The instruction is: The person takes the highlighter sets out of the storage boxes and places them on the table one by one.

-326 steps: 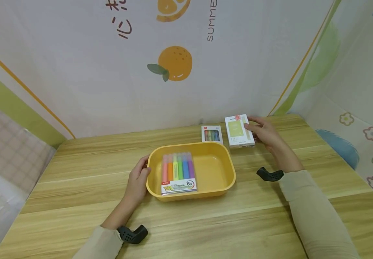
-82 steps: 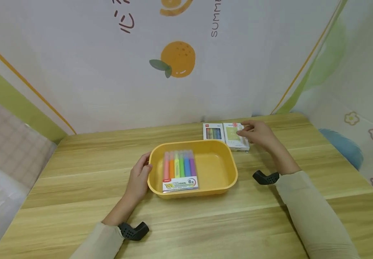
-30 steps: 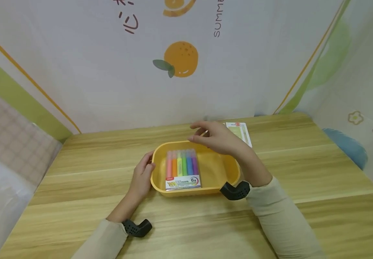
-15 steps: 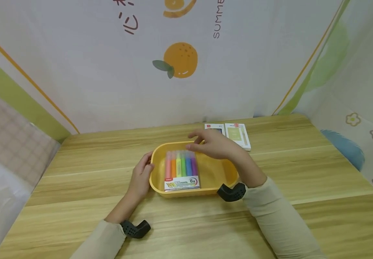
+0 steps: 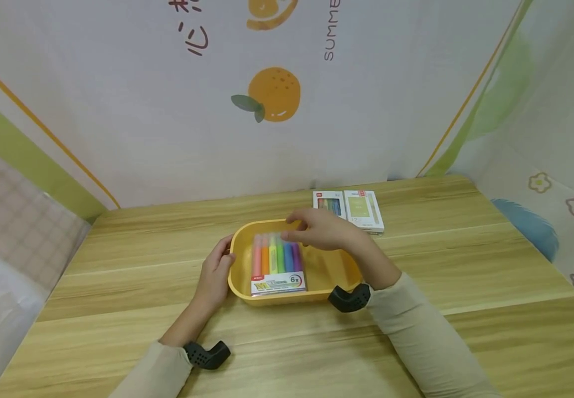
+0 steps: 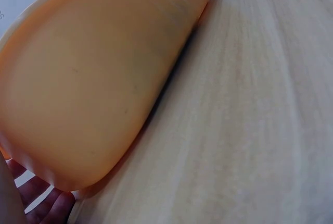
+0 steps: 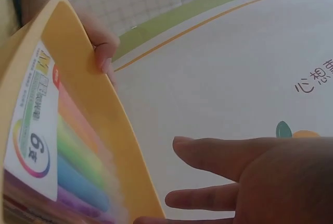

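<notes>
A yellow tray (image 5: 287, 297) sits mid-table, with a six-colour highlighter pack (image 5: 277, 264) lying in its left half. My left hand (image 5: 215, 271) grips the tray's left rim, thumb on the edge. The right wrist view shows the left hand's fingertips (image 7: 101, 47) curled over the tray rim (image 7: 119, 130). The left wrist view shows the fingers (image 6: 41, 208) beside the tray's outer wall (image 6: 93, 88). My right hand (image 5: 299, 229) hovers over the far end of the pack with fingers extended and holds nothing. In its own view the right hand (image 7: 250, 172) is beside the highlighter pack (image 7: 67, 146).
Two boxes lie side by side behind the tray: a small marker box (image 5: 329, 203) and a white-and-green box (image 5: 363, 209). The wooden table (image 5: 466, 265) ends at a printed backdrop at the back and right. Black wrist mounts sit on both sleeves.
My right hand left the boxes at the back right, swung left over the tray and came down near the pack's far end. The left hand stayed on the rim.
</notes>
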Available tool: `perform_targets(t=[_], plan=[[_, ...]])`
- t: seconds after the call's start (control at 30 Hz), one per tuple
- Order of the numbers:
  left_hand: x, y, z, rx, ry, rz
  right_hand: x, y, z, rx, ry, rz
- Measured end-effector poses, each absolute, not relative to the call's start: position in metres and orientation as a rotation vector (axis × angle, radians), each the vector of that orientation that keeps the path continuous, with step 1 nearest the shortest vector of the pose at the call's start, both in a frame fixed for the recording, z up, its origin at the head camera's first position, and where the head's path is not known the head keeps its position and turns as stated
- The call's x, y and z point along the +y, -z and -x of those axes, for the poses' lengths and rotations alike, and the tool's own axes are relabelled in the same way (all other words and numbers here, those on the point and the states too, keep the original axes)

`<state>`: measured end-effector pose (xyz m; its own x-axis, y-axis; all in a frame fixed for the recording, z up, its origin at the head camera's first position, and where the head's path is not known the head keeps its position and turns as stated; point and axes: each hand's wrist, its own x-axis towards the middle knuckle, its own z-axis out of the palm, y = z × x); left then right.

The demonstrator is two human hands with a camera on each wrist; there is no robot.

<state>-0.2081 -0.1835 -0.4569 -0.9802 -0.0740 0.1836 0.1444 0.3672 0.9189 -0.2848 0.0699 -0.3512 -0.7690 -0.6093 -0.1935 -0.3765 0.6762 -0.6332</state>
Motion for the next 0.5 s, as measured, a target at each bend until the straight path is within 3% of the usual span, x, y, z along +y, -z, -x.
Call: perform_targets(t=[0.5], plan=[[-0.1837,0.4589,0.2085,-2.415,1.672,0.077,0.0674,0.3557,0.2874,2.491,0.802,0.734]])
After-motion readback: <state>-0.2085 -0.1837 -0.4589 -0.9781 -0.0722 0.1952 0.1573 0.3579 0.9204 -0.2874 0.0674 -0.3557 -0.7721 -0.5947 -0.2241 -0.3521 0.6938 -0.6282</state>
